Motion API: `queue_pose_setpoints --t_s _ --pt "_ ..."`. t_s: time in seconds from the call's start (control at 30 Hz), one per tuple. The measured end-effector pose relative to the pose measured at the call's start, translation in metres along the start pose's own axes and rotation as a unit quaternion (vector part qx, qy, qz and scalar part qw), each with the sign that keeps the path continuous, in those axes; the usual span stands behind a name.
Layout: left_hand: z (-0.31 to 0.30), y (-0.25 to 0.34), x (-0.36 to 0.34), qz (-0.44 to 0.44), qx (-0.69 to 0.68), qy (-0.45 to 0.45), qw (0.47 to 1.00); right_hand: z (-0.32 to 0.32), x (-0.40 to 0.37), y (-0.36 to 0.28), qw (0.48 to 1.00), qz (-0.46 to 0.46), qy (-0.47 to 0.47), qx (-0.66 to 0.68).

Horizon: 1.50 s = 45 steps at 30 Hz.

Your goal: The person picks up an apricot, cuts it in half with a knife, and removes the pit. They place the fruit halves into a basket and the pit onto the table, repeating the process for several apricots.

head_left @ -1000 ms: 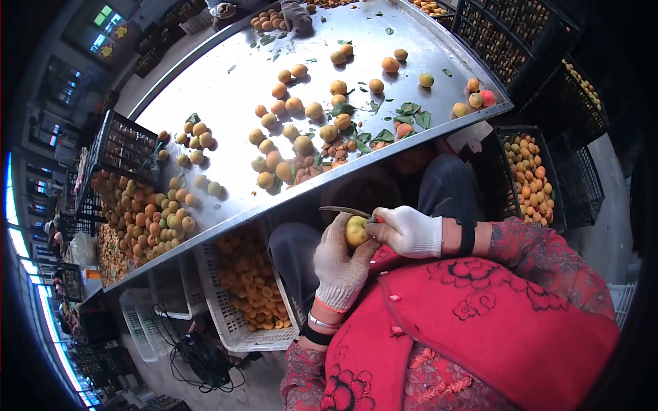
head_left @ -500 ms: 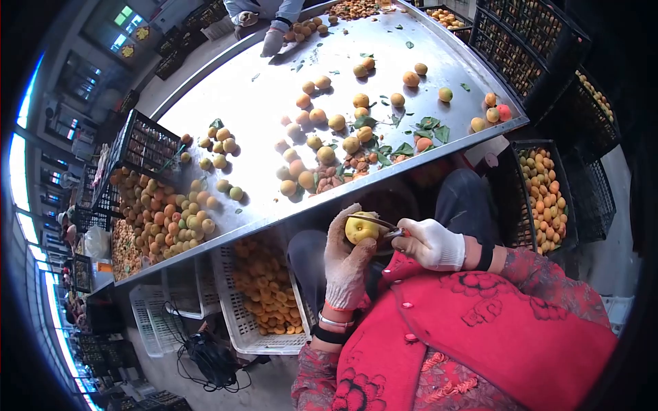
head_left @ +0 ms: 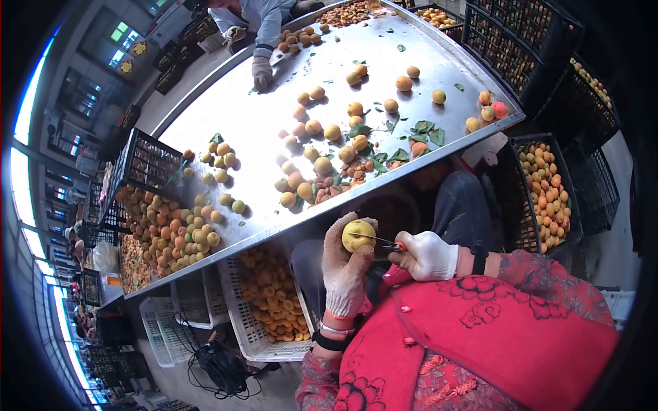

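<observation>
My left hand [head_left: 345,268], fingers up, near frame centre
It grips a round, yellow-green fruit [head_left: 358,231]; my right hand [head_left: 430,256] grips a knife [head_left: 395,246].

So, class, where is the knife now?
In the head view, right of centre, the knife is in the right hand, reaching to the yellow fruit in the left hand.

fruit [head_left: 358,229] pt. hid, co-worker [head_left: 259,17] cut off

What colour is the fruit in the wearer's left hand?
The fruit in the left hand is yellowish green, seen in the head view.
</observation>
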<state>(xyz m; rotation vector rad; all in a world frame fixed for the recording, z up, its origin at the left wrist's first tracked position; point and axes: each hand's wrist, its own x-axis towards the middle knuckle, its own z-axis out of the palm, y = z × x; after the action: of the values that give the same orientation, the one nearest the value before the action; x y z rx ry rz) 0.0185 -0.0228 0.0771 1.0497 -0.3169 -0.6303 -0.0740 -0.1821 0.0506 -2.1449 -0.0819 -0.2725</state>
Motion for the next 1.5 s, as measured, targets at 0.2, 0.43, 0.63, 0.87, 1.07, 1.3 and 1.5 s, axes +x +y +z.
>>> queue_pose_setpoints --t_s 0.2,0.43,0.63,0.87,1.07,1.3,1.5 --pt "0.008 -0.014 0.002 -0.100 -0.196 -0.030 0.975 0.015 0.013 0.007 0.999 -0.026 0.038 0.021" --pt "0.008 -0.019 0.013 -0.084 -0.190 -0.006 0.978 0.007 0.013 0.009 0.999 0.038 0.002 -0.004" --pt "0.012 -0.021 0.024 -0.098 -0.291 -0.005 0.952 0.016 0.018 0.015 0.995 -0.051 0.078 -0.044" --pt "0.002 -0.033 0.028 -0.010 -0.095 0.039 0.995 0.007 0.018 0.009 0.997 -0.019 0.069 0.019" --pt "0.016 -0.019 0.020 -0.021 -0.047 -0.004 0.999 0.013 0.013 0.017 0.997 -0.038 0.057 -0.027" --pt "0.016 -0.019 0.017 -0.132 -0.271 0.012 0.953 0.009 0.012 0.009 0.996 -0.034 0.070 -0.051" --pt "0.004 -0.026 0.023 -0.116 -0.216 0.024 0.969 0.006 0.014 0.010 0.996 -0.036 0.054 -0.062"
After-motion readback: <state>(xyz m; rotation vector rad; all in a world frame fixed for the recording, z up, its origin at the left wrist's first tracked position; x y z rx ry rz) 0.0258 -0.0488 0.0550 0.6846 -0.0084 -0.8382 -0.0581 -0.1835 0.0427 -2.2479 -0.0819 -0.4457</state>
